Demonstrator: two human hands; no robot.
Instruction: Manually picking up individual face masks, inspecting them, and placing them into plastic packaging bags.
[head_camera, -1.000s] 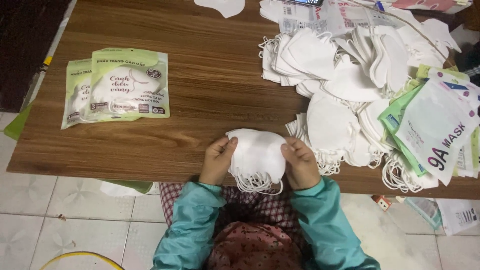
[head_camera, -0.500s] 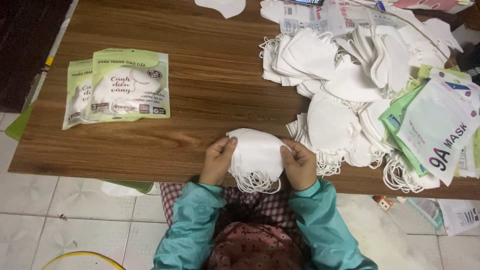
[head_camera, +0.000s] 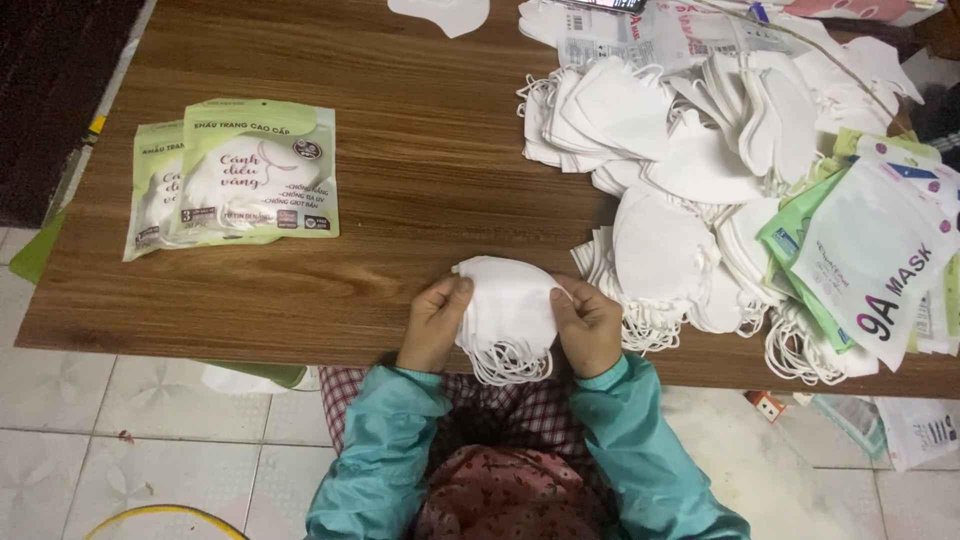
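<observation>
**Squaring up a stack of white masks**

I am pinching a small stack of white masks (head_camera: 508, 312) between both hands, my left hand (head_camera: 435, 325) gripping its left edge and my right hand (head_camera: 590, 325) its right, fingers curled and pressed against the fabric. The ear loops are hanging off the near edge of the table (head_camera: 300, 290). I am judging this as the aligning step; the next move calls for keeping the edges even while gripping firmly. Just right of my right hand, a big heap of loose masks (head_camera: 680, 170) is lying; beyond it, printed pouches (head_camera: 880, 260). Well to the left, two filled green packets (head_camera: 240, 180) are resting.
</observation>
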